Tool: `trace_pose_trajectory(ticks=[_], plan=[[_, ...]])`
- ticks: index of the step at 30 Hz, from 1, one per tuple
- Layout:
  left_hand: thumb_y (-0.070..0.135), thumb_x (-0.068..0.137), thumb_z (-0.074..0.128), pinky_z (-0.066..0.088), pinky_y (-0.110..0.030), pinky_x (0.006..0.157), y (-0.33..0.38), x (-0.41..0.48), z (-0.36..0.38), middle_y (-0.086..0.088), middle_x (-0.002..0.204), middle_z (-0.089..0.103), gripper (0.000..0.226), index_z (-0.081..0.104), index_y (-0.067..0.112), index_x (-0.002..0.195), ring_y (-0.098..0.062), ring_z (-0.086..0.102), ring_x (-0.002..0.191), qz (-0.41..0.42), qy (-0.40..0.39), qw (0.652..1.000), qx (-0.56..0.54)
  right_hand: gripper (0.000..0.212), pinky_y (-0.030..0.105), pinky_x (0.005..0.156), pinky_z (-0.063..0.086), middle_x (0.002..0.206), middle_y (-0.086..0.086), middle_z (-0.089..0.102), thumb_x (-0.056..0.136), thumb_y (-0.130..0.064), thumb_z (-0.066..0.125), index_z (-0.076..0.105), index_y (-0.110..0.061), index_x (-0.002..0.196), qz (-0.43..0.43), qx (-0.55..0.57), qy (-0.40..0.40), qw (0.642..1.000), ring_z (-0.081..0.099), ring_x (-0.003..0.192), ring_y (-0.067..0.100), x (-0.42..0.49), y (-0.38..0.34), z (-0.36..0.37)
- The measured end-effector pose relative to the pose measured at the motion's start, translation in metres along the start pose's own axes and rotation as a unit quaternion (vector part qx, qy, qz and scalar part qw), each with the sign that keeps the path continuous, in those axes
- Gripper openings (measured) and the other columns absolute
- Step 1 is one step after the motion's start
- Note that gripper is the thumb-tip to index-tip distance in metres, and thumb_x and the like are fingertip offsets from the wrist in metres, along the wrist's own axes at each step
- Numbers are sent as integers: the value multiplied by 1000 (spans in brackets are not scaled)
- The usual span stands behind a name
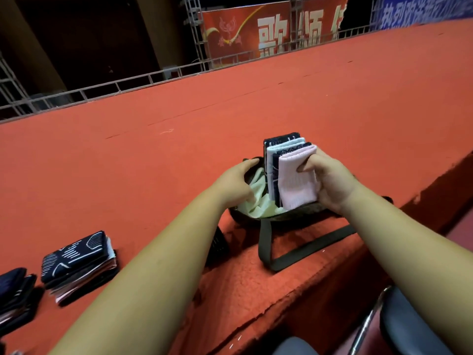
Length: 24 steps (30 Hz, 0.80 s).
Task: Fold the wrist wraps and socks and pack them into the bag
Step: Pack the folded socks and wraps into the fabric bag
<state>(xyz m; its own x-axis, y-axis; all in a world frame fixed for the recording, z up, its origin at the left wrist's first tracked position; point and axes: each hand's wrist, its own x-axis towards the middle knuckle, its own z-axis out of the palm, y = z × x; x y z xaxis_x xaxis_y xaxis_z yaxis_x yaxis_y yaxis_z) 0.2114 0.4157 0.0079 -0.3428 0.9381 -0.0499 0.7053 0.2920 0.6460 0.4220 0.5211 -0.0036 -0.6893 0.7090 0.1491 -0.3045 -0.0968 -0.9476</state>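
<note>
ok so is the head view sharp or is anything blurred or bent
Head view: wide-angle bend bows the red table and railing; light is even on it, dark beyond the railing; the folded stack in the right hand at the bag is fairly sharp; the piles at lower left and the banner look soft.

Both bare forearms reach forward and converge on the bag [307, 213]. Left hand [236, 181]: at the bag's left rim, fingers [249, 163] curled over the far edge, thumb down on the pale lining inside. Right hand [331, 184]: just above the bag's mouth, wrist bent inward, fingertips and thumb gripping an upright folded stack [297, 180] from its right side.
</note>
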Motion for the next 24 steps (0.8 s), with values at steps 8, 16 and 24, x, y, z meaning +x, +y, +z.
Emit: trace_pose_trajectory(ticks=[8,16,24], plan=[[-10,64,66,61,-37,72,10,-5,-20,7,147,57,111,45,53,154,-23,72,110,-22,42,963,-266,44,41,86,51,103,-9,77,67,-39,60,71,-39,110,114,-247,29,962,70,101,19,28,48,10],[-11,71,61,56,-35,74,19,-6,-19,6,141,62,105,45,46,157,-22,72,106,-17,21,941,-338,60,38,105,43,149,0,60,103,-59,40,46,-27,153,162,-476,-47,863,58,132,23,53,52,17],[-16,79,53,49,-31,60,20,-10,-24,-2,129,67,96,47,40,157,-25,63,80,-21,26,909,-416,81,44,112,41,160,17,48,102,-70,33,37,-12,159,194,-557,-26,807,50,141,38,82,82,31]])
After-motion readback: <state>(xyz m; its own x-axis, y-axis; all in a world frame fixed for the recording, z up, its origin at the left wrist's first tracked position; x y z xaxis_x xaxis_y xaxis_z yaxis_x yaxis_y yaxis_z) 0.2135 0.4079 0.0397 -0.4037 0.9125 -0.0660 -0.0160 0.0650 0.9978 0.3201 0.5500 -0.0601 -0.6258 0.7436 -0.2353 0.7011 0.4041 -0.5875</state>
